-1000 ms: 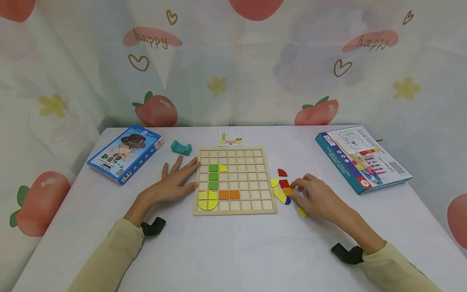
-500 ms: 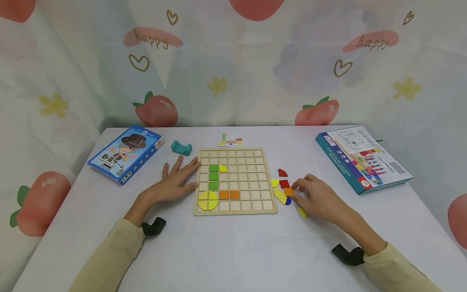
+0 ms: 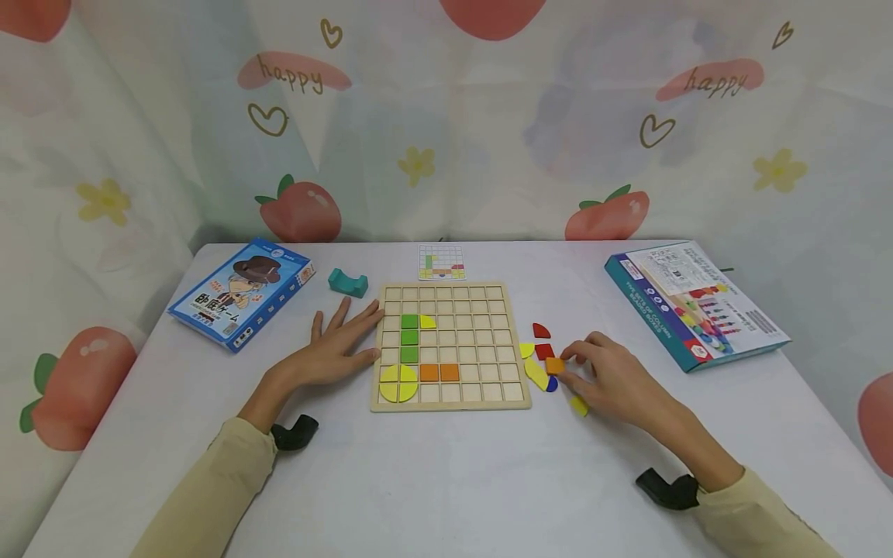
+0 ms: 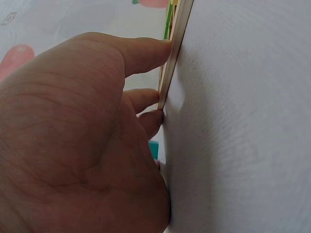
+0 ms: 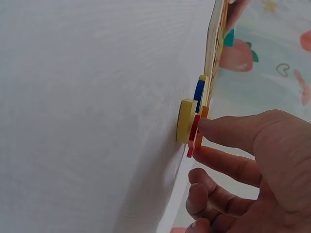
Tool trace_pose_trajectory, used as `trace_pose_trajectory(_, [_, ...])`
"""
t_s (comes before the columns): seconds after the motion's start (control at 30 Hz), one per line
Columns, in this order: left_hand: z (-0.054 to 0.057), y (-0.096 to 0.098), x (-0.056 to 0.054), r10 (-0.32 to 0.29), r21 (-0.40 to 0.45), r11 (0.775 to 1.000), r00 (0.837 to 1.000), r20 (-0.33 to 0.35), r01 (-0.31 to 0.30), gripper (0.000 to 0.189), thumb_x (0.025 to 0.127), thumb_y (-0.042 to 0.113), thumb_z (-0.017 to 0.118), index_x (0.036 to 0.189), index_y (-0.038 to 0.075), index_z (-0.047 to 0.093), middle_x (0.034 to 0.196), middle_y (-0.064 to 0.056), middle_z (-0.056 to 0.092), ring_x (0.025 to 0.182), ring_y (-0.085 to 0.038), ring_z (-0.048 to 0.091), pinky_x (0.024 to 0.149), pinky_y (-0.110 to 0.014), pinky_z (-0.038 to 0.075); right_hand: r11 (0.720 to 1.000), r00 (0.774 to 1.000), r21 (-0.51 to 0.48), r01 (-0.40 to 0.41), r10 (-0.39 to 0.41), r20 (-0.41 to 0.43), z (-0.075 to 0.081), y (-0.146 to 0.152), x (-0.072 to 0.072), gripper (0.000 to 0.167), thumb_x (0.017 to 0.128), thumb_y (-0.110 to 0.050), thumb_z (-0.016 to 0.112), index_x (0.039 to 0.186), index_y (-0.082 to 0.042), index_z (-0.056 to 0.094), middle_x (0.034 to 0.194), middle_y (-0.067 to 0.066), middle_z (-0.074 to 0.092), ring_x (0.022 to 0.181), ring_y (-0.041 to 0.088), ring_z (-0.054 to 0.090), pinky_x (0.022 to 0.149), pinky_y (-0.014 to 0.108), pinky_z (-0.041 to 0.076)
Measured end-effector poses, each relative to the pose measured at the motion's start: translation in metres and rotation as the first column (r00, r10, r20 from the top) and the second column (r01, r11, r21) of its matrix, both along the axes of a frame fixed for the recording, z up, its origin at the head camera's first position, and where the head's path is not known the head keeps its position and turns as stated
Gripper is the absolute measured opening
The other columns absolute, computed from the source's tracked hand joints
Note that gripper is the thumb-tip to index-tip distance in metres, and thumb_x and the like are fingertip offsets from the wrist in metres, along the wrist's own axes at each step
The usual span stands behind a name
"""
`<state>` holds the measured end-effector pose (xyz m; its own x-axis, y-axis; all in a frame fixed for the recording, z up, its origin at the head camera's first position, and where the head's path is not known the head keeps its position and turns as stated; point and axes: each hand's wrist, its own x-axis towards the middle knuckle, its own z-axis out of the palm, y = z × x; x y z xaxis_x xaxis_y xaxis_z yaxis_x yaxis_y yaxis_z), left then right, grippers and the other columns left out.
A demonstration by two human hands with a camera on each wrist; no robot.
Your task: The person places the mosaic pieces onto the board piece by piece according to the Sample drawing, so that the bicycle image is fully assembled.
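A wooden grid board (image 3: 481,339) lies mid-table with green squares (image 3: 408,337), yellow quarter-circles (image 3: 398,384) and two orange squares (image 3: 440,373) in its cells. My left hand (image 3: 331,349) is spread flat, fingertips and thumb touching the board's left edge; the left wrist view shows that contact. Right of the board, my right hand (image 3: 614,380) pinches an orange square tile (image 3: 554,366) between thumb and index finger. Around it lie a red quarter-circle (image 3: 540,331), a red piece (image 3: 544,352), yellow pieces (image 3: 536,374) and a partly covered blue piece (image 3: 552,384).
Behind the board lies a small pattern card (image 3: 442,263). A teal block (image 3: 347,284) and a blue game box (image 3: 241,294) are at the left. Another box (image 3: 696,302) lies at the right. A printed curtain (image 3: 481,155) hangs behind the white table (image 3: 446,480).
The right hand has drawn the orange tile slightly to the right, away from the red piece, and it looks a little raised. The left hand and the board stay put.
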<state>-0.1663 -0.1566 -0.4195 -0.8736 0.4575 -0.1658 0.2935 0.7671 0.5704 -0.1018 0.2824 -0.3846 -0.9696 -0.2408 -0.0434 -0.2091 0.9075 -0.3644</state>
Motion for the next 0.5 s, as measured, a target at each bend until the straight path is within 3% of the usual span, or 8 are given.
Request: trace_pose_trajectory(0.5, [0.001,0.0,0.0,0.003,-0.009,1.0,1.0,0.003,-0.003,0.075,0.107,0.04,0.055,0.171,0.022,0.022,0.181,-0.005,0.009,0.166,-0.043,-0.018,0.124,-0.073,-0.024,0.999,1.0,-0.032,-0.014,0.015,0.005,0.001,-0.03,-0.002,0.029,0.093,-0.027,0.081,0.118,-0.013,0.077,0.108,0.007,0.066,0.097,0.021,0.061,0.086,0.039,0.063])
